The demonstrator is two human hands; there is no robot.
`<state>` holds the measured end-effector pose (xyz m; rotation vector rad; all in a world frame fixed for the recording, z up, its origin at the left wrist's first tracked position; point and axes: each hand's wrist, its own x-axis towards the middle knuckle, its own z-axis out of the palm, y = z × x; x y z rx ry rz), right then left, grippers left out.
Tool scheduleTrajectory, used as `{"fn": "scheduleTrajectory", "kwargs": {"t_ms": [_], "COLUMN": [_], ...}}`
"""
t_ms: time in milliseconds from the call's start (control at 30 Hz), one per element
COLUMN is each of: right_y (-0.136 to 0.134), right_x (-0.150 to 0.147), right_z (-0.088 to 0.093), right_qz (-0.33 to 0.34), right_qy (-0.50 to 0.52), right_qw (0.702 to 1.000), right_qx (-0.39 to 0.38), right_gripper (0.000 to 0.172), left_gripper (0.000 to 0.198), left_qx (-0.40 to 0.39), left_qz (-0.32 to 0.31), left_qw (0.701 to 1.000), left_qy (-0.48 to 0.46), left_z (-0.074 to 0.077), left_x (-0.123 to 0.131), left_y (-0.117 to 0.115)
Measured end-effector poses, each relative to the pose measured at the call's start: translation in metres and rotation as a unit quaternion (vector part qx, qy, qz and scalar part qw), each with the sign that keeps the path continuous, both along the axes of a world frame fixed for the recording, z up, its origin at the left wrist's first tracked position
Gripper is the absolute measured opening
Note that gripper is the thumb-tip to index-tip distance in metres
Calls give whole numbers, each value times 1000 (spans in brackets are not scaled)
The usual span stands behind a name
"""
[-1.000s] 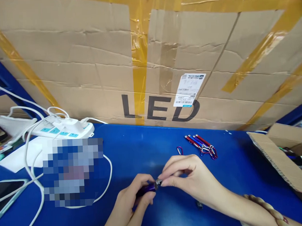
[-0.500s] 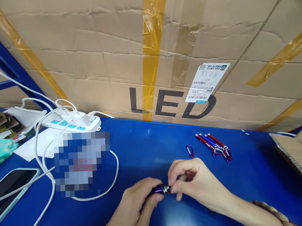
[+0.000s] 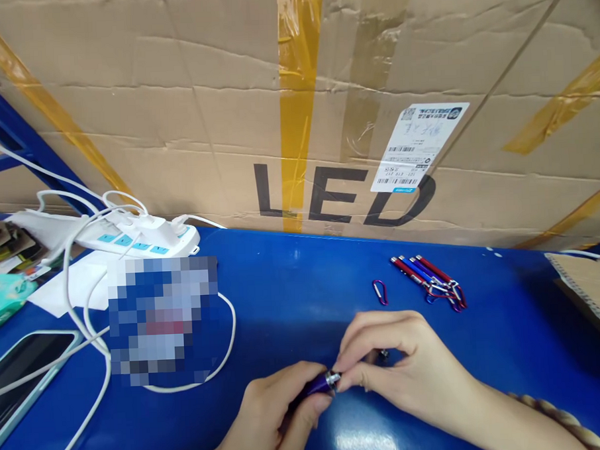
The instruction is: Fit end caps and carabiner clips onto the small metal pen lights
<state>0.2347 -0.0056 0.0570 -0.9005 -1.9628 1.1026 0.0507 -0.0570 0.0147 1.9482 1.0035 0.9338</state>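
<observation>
Both hands have drawn back a little from the loose purplish-red carabiner over the last second. Left hand, thumb and fingers clamped around it, keeps a purple tube tilted just above the blue table. Right hand has thumb and forefinger pinched at the tube's silver end; I can't tell whether they grip a separate piece. Beyond lie red and blue key-chain tubes.

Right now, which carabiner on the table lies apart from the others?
The lone carabiner just beyond the right hand; nothing is attached to it, while the other carabiners cluster at the ends of the red and blue tubes.
</observation>
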Motion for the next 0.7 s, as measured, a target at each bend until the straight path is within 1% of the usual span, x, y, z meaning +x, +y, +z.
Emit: {"fn": "scheduleTrajectory", "kwargs": {"t_ms": [100, 233, 300, 367, 433, 467, 500, 533, 567, 633, 667, 700], "right_y": [2, 3, 1, -1, -4, -5, -6, -6, -6, -4, -2, 0], "right_x": [2, 8, 10, 10, 7, 5, 3, 1, -1, -2, -2, -2], "right_z": [2, 5, 6, 6, 4, 3, 1, -1, -3, -9, -11, -13], "right_qz": [16, 87, 107, 106, 83, 63, 43, 28, 19, 26, 36, 45], "right_qy": [-39, -78, -87, -86, -84, -83, -80, -72, -59, -17, 4, 21], "right_qw": [999, 993, 989, 990, 993, 994, 994, 989, 978, 941, 921, 906], "right_qx": [9, 35, 46, 44, 17, -14, -61, -126, -200, -338, -387, -420], "right_gripper": [9, 8, 11, 13, 11, 9, 8, 10, 15, 25, 29, 31], "left_gripper": [17, 24, 27, 28, 27, 26, 24, 23, 22, 21, 20, 20], "left_qx": [38, 92, 124, 162, 199, 219, 238, 257, 275, 303, 303, 291], "left_qz": [1, -24, -27, -16, 2, 10, 16, 21, 25, 28, 28, 28], "left_qw": [999, 995, 991, 985, 977, 973, 968, 962, 957, 948, 948, 953], "left_qy": [-1, 25, 46, 63, 75, 78, 82, 87, 91, 96, 90, 81], "left_z": [2, 6, 6, 4, 1, -1, -2, -3, -3, -4, -4, -3], "left_x": [1, 3, 3, 3, 2, 2, 1, 1, 0, -2, -2, -2], "left_y": [1, 5, 5, 4, 3, 3, 3, 4, 5, 7, 8, 9]}}
